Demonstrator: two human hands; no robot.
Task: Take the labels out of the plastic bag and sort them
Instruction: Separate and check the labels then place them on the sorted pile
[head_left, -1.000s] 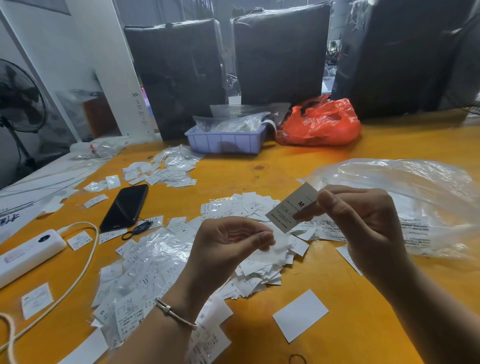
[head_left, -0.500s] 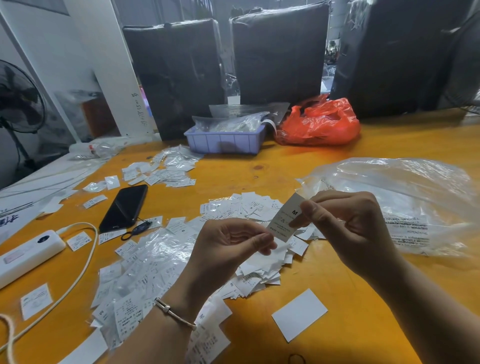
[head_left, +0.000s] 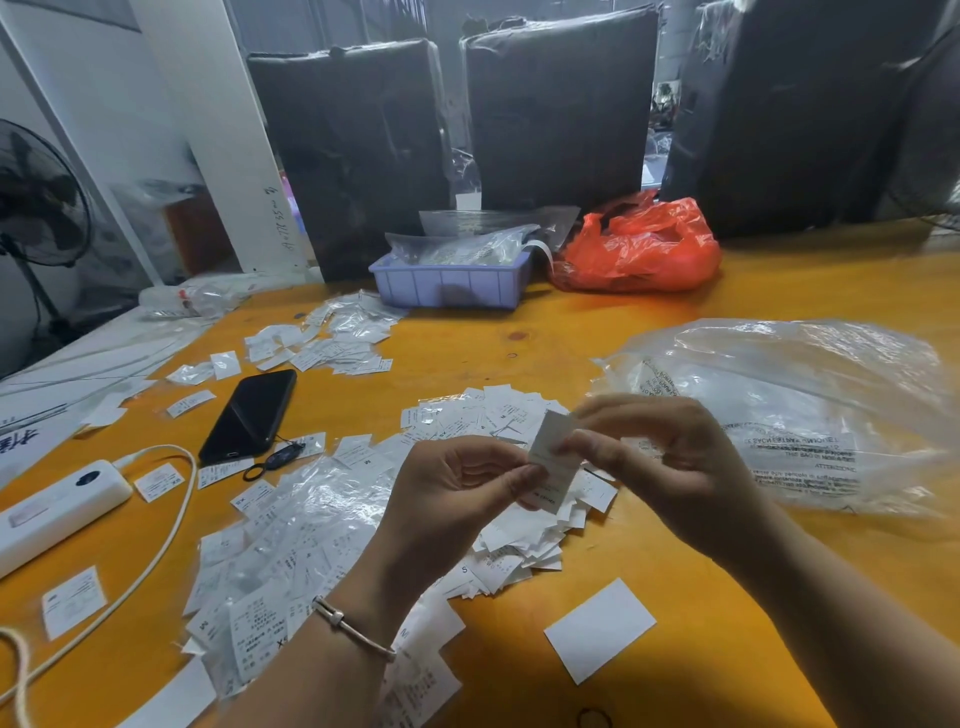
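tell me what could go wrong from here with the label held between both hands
1. The small white paper label is pinched between the left hand and right hand right above the loose pile of white labels; if it slips, it may get lost among the unsorted ones.
2. The crinkled clear plastic bag lies beside the right forearm; a sweep could drag it across that pile.

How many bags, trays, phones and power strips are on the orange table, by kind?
Clear bag lying apart on the right: 1
Orange bag: 1
Tray: 1
Phone: 1
Power strip: 1
Total: 5
Labels are too many and overlapped to count; the clear bags in the tray are left out.
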